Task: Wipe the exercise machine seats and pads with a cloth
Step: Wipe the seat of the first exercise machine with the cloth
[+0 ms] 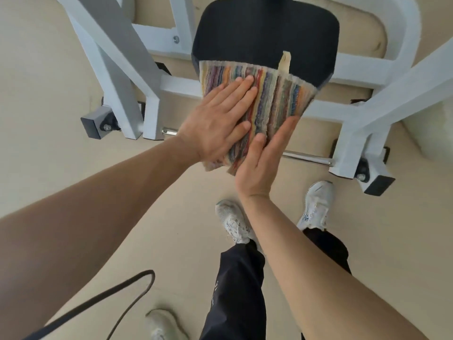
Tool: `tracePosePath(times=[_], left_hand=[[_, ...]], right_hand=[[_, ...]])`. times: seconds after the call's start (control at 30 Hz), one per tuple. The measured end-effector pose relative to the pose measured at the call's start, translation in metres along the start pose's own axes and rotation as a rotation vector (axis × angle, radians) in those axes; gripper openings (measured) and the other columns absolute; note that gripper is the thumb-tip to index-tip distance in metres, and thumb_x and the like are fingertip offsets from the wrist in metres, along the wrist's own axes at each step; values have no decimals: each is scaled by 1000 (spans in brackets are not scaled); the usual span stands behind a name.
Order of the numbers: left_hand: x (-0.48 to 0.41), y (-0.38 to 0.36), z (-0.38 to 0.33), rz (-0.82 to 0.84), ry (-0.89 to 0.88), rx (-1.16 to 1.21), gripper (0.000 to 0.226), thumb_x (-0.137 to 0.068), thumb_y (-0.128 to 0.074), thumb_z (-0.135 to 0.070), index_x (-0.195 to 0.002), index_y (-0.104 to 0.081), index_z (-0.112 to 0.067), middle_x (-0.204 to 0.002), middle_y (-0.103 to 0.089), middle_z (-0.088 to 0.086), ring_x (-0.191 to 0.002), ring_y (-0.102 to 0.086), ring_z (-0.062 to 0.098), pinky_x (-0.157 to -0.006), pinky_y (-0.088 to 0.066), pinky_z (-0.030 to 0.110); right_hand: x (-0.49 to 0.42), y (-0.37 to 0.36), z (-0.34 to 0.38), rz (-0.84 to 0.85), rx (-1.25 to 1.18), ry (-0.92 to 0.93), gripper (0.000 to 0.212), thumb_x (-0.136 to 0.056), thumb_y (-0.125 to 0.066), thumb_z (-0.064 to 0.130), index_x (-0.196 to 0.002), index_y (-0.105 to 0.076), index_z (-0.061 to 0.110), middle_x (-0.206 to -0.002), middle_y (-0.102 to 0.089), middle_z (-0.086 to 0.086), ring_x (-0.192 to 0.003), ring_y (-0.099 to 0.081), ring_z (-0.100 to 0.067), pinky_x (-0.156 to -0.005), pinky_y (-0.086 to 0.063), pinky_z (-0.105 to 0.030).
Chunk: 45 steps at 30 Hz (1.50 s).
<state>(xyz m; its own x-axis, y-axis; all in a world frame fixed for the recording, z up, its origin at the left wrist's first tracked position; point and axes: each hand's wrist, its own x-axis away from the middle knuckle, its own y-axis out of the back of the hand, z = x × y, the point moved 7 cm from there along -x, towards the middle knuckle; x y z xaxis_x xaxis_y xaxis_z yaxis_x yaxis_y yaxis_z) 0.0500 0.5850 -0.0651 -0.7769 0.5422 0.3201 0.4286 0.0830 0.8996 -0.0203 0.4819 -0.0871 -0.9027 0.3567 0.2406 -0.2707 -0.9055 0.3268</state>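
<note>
A striped multicoloured cloth is held above the near edge of the black exercise machine seat. My left hand lies flat on top of the cloth, fingers spread and pointing right. Under the cloth's near right corner is my right hand, palm up, with its thumb resting on the fabric. The cloth is pressed between the two palms. A pale label sticks up from the cloth's far edge. The near part of the seat is hidden behind the cloth.
White machine frame tubes flank the seat on both sides, with a chrome bar below. Black end caps sit on the beige floor. My white shoes and dark trousers stand just below. A dark strap hangs lower left.
</note>
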Motion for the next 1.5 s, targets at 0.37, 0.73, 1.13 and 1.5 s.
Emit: tracePosePath(times=[0.37, 0.73, 1.13, 1.5], left_hand=[[-128, 2, -28, 80, 55, -80, 62, -107, -12, -44, -160, 1, -15, -168, 4, 4, -155, 3, 19, -126, -2, 37], [-29, -3, -23, 212, -49, -90, 63, -106, -10, -51, -160, 6, -23, -168, 9, -5, -154, 12, 13, -125, 5, 37], [-161, -2, -20, 126, 35, -35, 61, -106, -13, -47, -161, 0, -24, -168, 5, -6, -154, 6, 13, -125, 0, 37], [-267, 11, 19, 46, 158, -103, 47, -104, -20, -46, -132, -49, -22, -134, -56, 4, -127, -48, 26, -113, -27, 45]], right_hand=[[-154, 26, -26, -169, -351, -288, 70, -94, -31, 35, -157, -20, 7, -154, -39, -16, -139, -43, -24, -119, -34, -38], [-17, -1, -15, 88, -541, -237, 62, -105, -30, 45, -161, -11, 25, -166, -22, 3, -152, -24, -17, -122, -25, -52], [-182, 42, -31, -38, -99, -353, 47, -105, -32, 39, -147, -43, 22, -139, -57, -1, -125, -55, -17, -104, -43, -33], [-305, 18, -26, 333, 170, -455, 55, -108, -25, 42, -123, -66, 9, -123, -67, -12, -108, -61, -25, -92, -44, -29]])
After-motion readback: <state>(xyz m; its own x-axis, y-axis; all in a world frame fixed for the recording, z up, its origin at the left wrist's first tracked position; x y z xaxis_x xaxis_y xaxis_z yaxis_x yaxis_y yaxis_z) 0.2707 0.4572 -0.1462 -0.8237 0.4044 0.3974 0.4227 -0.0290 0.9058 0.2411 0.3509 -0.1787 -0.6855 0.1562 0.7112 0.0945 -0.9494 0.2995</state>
